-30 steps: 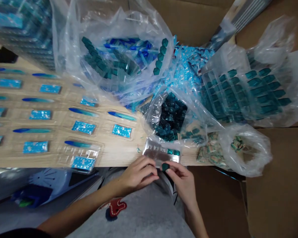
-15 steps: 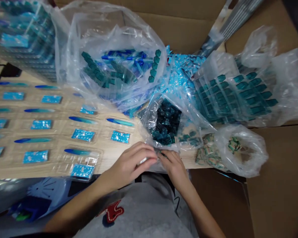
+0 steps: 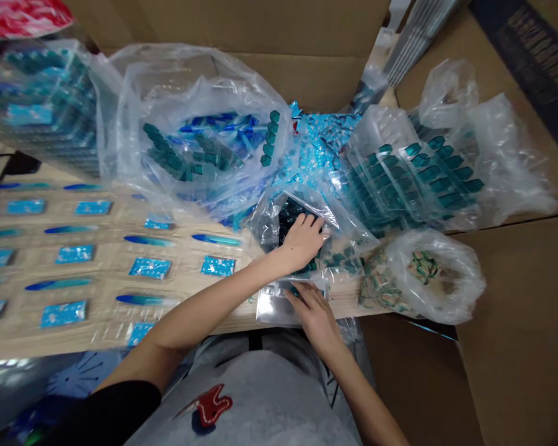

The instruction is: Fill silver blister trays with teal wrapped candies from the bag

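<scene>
My left hand reaches into a clear plastic bag full of small dark teal pieces. Its fingers curl down among the pieces, and what they hold is hidden. My right hand rests on a clear blister tray at the near edge of the wooden board. Its fingertips press the tray's top, beside a teal piece seated in one pocket.
Rows of clear packs with blue pens and blue cards cover the board's left. Behind stand a large bag of pens and teal pieces, bagged stacked trays, and a bag of small tan-green pieces. Cardboard walls surround.
My left hand has left the tray and gone up into the bag of teal pieces. My right hand stays on the tray. The view has tilted slightly upward.
</scene>
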`<state>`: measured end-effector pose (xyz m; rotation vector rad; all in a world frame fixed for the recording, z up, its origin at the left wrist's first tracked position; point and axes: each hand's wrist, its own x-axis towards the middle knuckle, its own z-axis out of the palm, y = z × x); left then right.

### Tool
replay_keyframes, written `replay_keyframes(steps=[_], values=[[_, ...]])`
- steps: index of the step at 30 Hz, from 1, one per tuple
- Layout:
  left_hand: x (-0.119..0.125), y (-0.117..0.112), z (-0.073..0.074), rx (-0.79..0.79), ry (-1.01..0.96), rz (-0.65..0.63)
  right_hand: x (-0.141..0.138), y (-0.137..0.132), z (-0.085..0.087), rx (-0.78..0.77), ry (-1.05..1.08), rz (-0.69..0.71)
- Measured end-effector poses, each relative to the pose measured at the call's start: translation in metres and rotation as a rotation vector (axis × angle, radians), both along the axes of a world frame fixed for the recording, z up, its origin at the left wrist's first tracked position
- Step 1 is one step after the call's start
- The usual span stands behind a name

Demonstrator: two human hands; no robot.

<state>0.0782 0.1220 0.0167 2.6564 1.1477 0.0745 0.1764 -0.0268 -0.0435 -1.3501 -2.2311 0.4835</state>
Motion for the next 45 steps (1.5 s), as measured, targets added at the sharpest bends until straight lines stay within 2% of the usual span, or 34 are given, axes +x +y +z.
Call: replay_keyframes(steps=[4, 8, 13, 16, 20, 25, 28, 30, 33, 34, 36, 41, 43, 45], values=[[-0.007, -0.005, 0.004, 0.031, -0.022, 0.024, 0.007, -0.008, 0.017, 0.041, 0.204, -0.125], [-0.027, -0.003, 0.009, 0.011, -0.079, 0.058, 0.019, -0.013, 0.041, 0.047, 0.377, -0.313], [-0.054, -0.003, 0.014, -0.028, -0.194, 0.114, 0.02, 0.007, 0.068, 0.032, 0.516, -0.43], [-0.056, -0.007, 0.012, -0.037, -0.237, 0.125, 0.011, 0.039, 0.074, 0.059, 0.411, -0.391], [-0.046, -0.013, 0.005, -0.05, -0.247, 0.11, -0.006, 0.084, 0.063, -0.037, 0.053, -0.313], [-0.047, -0.015, 0.003, -0.09, -0.343, 0.145, -0.012, 0.108, 0.053, -0.114, -0.056, -0.265], [-0.06, -0.021, 0.009, -0.126, -0.454, 0.175, -0.008, 0.108, 0.058, -0.14, -0.051, -0.219], [-0.07, -0.029, 0.014, -0.233, -0.655, 0.256, -0.006, 0.104, 0.065, -0.14, -0.021, -0.191], [-0.08, -0.045, 0.024, -0.563, -1.087, 0.389, -0.003, 0.091, 0.08, -0.147, 0.271, -0.108], [-0.081, -0.05, 0.027, -0.661, -1.191, 0.415, -0.003, 0.085, 0.086, -0.16, 0.414, -0.068], [-0.081, -0.059, 0.034, -0.753, -1.284, 0.442, -0.003, 0.074, 0.098, -0.195, 0.614, 0.003], [-0.079, -0.08, 0.048, -0.754, -1.246, 0.46, -0.003, 0.053, 0.116, -0.245, 0.694, 0.01], [-0.081, -0.084, 0.051, -0.688, -1.147, 0.418, -0.002, 0.047, 0.115, -0.226, 0.68, -0.01], [-0.083, -0.082, 0.052, -0.604, -1.019, 0.316, -0.001, 0.041, 0.108, -0.211, 0.676, -0.046]])
